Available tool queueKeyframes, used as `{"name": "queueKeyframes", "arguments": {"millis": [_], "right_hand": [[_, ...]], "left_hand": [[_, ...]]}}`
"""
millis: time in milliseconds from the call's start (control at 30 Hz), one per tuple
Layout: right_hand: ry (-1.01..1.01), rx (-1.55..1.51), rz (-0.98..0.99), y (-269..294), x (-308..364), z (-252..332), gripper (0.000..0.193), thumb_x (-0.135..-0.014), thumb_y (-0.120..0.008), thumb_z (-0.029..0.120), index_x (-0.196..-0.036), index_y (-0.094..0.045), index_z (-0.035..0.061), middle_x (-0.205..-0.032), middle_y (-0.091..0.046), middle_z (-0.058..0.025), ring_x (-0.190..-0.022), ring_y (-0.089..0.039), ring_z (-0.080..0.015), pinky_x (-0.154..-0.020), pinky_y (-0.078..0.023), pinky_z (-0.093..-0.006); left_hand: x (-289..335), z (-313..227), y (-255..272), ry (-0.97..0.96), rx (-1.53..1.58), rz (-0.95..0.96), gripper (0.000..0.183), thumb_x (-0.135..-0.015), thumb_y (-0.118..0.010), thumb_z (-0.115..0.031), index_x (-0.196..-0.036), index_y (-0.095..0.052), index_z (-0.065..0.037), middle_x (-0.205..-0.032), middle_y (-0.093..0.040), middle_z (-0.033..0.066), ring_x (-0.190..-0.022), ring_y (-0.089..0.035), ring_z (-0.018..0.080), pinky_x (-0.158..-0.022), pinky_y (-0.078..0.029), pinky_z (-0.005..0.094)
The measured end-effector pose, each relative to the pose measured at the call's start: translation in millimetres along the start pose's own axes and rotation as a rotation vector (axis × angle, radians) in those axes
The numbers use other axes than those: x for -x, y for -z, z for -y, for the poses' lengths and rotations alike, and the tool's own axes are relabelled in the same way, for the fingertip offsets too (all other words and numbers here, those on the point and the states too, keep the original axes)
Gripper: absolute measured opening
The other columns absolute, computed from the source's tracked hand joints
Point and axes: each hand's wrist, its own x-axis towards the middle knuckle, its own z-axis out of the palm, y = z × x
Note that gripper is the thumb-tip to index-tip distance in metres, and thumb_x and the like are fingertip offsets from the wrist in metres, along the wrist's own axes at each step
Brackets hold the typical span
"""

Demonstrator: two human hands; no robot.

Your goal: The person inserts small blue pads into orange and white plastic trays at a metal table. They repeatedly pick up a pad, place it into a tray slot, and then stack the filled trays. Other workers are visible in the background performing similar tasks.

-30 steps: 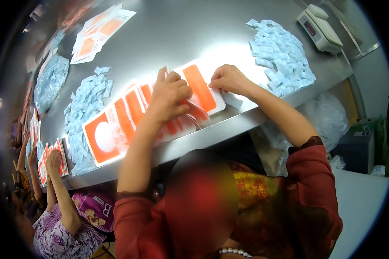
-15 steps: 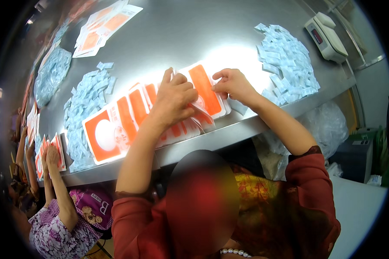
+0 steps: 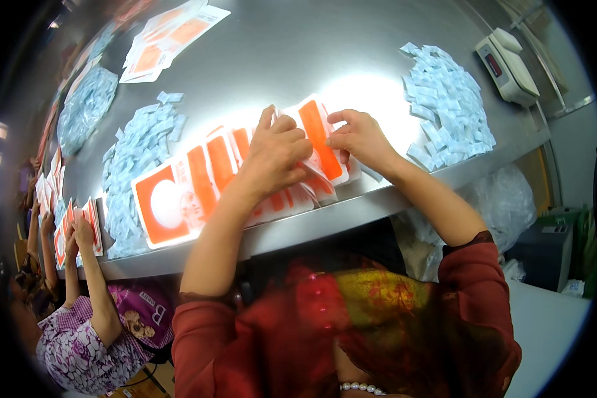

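A row of flat orange-and-white packaging bags [image 3: 163, 211] lies fanned out and overlapping along the near edge of the metal table. My left hand [image 3: 275, 156] is closed on the bags towards the right end of the row, its forefinger pointing up by their upper edges. Some bag edges lift under its palm. My right hand [image 3: 361, 138] is at the right edge of the last upright bag [image 3: 322, 142], fingers curled with the tips against that edge. The fingertips' exact hold is partly hidden.
Heaps of small pale-blue sachets lie left [image 3: 136, 172] and right [image 3: 448, 106] of the bags. Beyond are more bags [image 3: 172, 36], a blue plastic sack [image 3: 86, 109] and a white scale [image 3: 507, 66]. A co-worker's hands [image 3: 79, 232] hold similar bags at the left.
The view has shifted slightly, so the table things sit a little further right. My right hand's fingers have spread a little at the bag's edge. My left hand keeps its hold.
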Motion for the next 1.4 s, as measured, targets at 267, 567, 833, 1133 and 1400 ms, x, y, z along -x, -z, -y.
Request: {"name": "queueKeyframes", "arguments": {"millis": [267,567,833,1133,1400], "right_hand": [[-0.21,0.037,0.301,10,-11,-11,0.024,-0.074,-0.064,0.012,-0.094,-0.06,-0.0019,-0.063,-0.055,0.0003,-0.052,-0.052,-0.0083,-0.046,-0.036,-0.0234],[0.166,0.565,0.28,-13,11,3,0.033,-0.083,-0.05,0.014,-0.114,-0.06,0.0114,-0.071,-0.06,-0.0128,-0.066,-0.058,-0.0239,-0.066,-0.047,-0.0361],[-0.026,0.309,0.476,2,15,13,0.034,-0.088,-0.045,0.024,-0.115,-0.058,0.0073,-0.088,-0.064,-0.0135,-0.067,-0.061,-0.0255,-0.069,-0.049,-0.0349],[0.413,0.485,0.415,7,8,-23,0.034,-0.08,-0.047,0.027,-0.104,-0.061,0.0072,-0.086,-0.062,-0.015,-0.073,-0.061,-0.0268,-0.072,-0.048,-0.0362],[0.495,0.714,0.46,7,4,-9,0.023,-0.071,-0.05,0.022,-0.078,-0.062,0.0039,-0.077,-0.061,-0.0139,-0.074,-0.059,-0.0287,-0.067,-0.046,-0.0417]], "left_hand": [[0,-1,3,0.038,-0.011,0.09,0.023,-0.054,-0.07,-0.008,-0.074,-0.059,-0.01,-0.071,-0.052,0.0006,-0.087,-0.05,0.0226,-0.105,-0.03,0.0517],[-2,-7,-3,0.07,-0.095,0.01,0.037,-0.051,-0.074,-0.011,-0.086,-0.064,-0.009,-0.084,-0.053,0.0033,-0.087,-0.05,0.0229,-0.092,-0.039,0.0405],[1,-6,4,0.068,-0.083,0.007,0.026,-0.049,-0.073,-0.014,-0.071,-0.061,-0.007,-0.093,-0.052,0.0053,-0.086,-0.05,0.0233,-0.082,-0.039,0.0376],[-1,-5,-1,-0.022,-0.237,0.159,0.025,-0.055,-0.075,-0.018,-0.073,-0.061,-0.01,-0.084,-0.06,-0.0036,-0.083,-0.05,0.019,-0.084,-0.037,0.037],[-11,-14,4,0.09,-0.182,0.319,0.029,-0.057,-0.075,-0.022,-0.083,-0.066,-0.013,-0.084,-0.063,-0.0047,-0.082,-0.048,0.0172,-0.081,-0.035,0.0338]]}}
